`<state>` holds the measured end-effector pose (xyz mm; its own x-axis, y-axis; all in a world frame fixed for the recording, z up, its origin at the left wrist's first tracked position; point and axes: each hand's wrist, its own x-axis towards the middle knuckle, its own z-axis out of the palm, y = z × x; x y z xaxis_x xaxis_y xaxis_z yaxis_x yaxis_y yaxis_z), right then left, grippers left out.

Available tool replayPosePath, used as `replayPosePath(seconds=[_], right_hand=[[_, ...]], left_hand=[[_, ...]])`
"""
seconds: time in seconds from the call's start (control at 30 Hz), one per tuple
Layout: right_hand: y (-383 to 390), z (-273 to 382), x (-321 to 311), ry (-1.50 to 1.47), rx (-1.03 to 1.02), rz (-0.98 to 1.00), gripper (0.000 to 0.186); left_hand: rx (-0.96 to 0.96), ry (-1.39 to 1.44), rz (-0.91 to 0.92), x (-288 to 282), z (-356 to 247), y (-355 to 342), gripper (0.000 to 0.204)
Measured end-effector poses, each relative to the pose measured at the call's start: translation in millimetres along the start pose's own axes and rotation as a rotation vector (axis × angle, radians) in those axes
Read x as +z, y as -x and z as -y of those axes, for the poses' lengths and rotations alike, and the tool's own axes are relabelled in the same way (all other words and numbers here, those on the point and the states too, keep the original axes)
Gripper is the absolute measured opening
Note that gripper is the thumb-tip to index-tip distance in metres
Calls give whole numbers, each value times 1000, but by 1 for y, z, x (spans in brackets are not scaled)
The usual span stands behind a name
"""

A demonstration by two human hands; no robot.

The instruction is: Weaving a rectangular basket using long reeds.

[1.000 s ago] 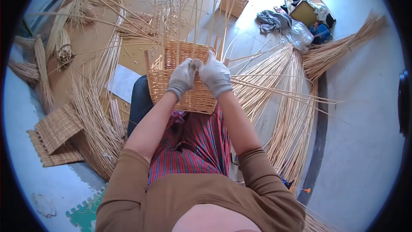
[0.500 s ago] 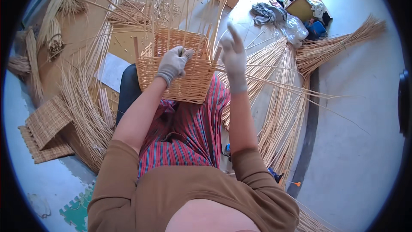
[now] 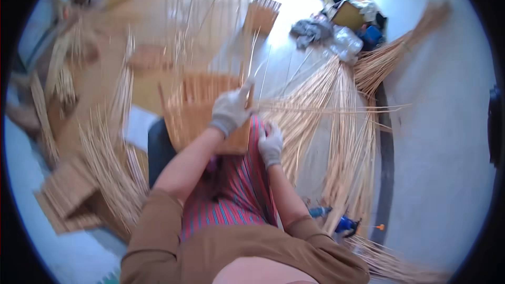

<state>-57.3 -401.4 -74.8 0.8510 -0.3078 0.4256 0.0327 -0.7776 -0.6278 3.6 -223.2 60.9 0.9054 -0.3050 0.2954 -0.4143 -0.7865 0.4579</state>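
A partly woven wicker basket rests on my lap, with tall uprights rising blurred from its far rim. My left hand, in a pale knit glove, grips the basket's near right corner, its thumb up by a corner stake. Long loose willow strands stick out to the right from that corner. My right hand, gloved too, is lower, beside my right knee at the edge of the striped cloth. Its fingers are curled; whatever they hold is hidden. Motion smears much of the view.
Bundles of willow rods fan across the floor at the right. More rods lie at the left, by woven panels. Another small basket stands farther off, near a heap of cloth and bags. A blue tool lies right of my elbow.
My right hand has come down from beside the basket's corner to my knee. My left hand has shifted from the front rim's middle to its right corner. The whole view has moved.
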Motion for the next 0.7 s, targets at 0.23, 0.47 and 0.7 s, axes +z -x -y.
replayPosePath(seconds=[0.23, 0.47, 0.7], right_hand=[[9, -48, -3, -42, 137, 345, 29], [-49, -70, -57, 441, 115, 197, 26], [-201, 122, -39, -305, -265, 36, 41]], left_hand=[[-142, 171, -242, -48, 74, 32, 81], [4, 547, -428, -96, 97, 56, 49], [142, 567, -416, -133, 1, 100, 52]])
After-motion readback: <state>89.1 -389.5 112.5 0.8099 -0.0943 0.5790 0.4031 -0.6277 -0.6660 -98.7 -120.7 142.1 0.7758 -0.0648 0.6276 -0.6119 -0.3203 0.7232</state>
